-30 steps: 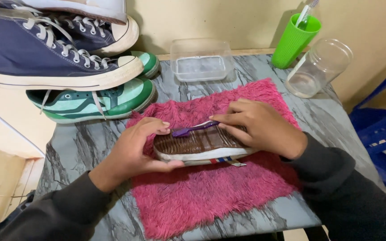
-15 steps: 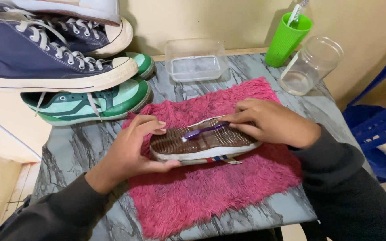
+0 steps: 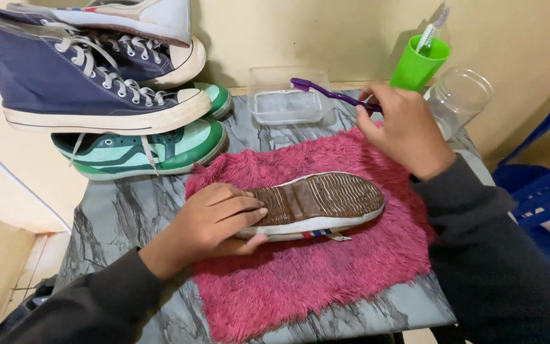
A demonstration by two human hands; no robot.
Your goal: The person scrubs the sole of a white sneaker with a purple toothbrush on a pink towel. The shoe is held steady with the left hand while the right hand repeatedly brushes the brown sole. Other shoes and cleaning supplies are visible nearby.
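Brown sole: shoe (image 3: 316,207) lies upside down at centre frame on the pink shaggy mat (image 3: 326,280), ribbed tread up, white edge band showing.
Left hand (image 3: 214,220): fingers pressed together over the heel end, thumb under the edge, pinning the shoe to the mat.
Right hand (image 3: 405,130): raised at upper right, fingers pinching the handle of a purple toothbrush (image 3: 326,92); bristle head hangs over the clear plastic tub (image 3: 288,102).
Tub contents: cannot tell whether it holds liquid.
Technique: judged best to hold the heel firm and keep the sole level, so brush strokes along the ribs do not slide the shoe.
Behind: green cup (image 3: 418,64) holding another brush, clear jar (image 3: 456,99) beside it.
Upper left: stacked sneakers, navy high-top (image 3: 90,89) on a green pair (image 3: 141,150).
Desk (image 3: 122,210): grey marbled top.
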